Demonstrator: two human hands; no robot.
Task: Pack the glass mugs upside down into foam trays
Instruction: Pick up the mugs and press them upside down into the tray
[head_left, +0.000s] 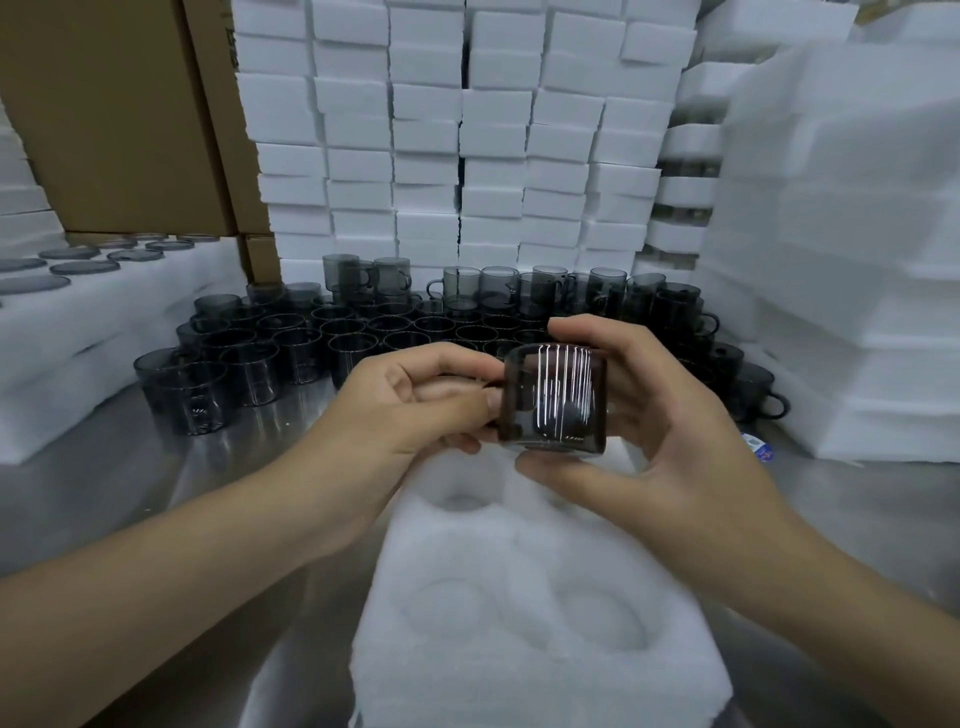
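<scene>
Fingers (574, 331) gripping mug (554, 400), seemingly inverted — above tray (457, 545)

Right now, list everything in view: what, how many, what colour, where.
held glass mug: one, smoky grey, between both hands above the near foam tray
near foam tray: one, white, on the table in front, visible pockets empty
loose glass mugs: dozens, smoky grey, table behind the hands
packed foam tray: one, white, left, grey mug bases showing
foam blocks: many, white, stacked behind and right
cardboard boxes: at least two, brown, upper left
table: one, shiny metal
left hand: pinches the mug's left side
right hand: grips the mug
</scene>
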